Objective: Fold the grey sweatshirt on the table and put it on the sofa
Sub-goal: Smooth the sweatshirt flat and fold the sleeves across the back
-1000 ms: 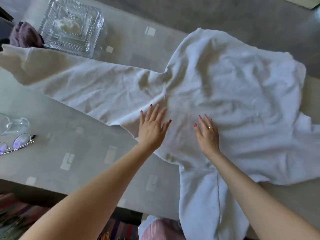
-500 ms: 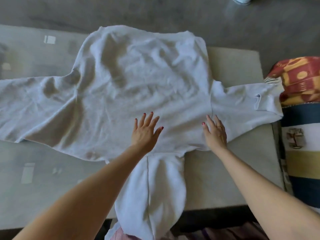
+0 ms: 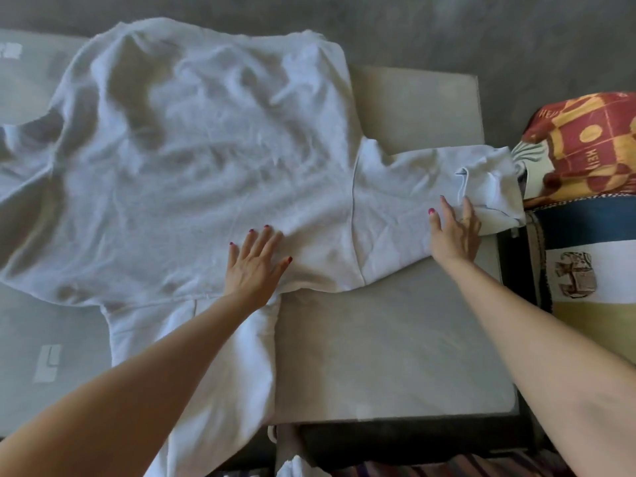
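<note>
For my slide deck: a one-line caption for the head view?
Both hands, left and right, press flat on the sweatshirt spread over the table.

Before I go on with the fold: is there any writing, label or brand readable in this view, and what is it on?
"HEIN": dark red letters, running sideways, on the red and yellow cushion at the right edge.
"HEI": partial letters near that cushion's top left; the rest is cut off or blurred.
Sweatshirt: no print or tag text visible.
Pale rectangular marks on the table: pattern only, no readable letters.
Motif on the striped textile: a picture, no legible text.
</note>
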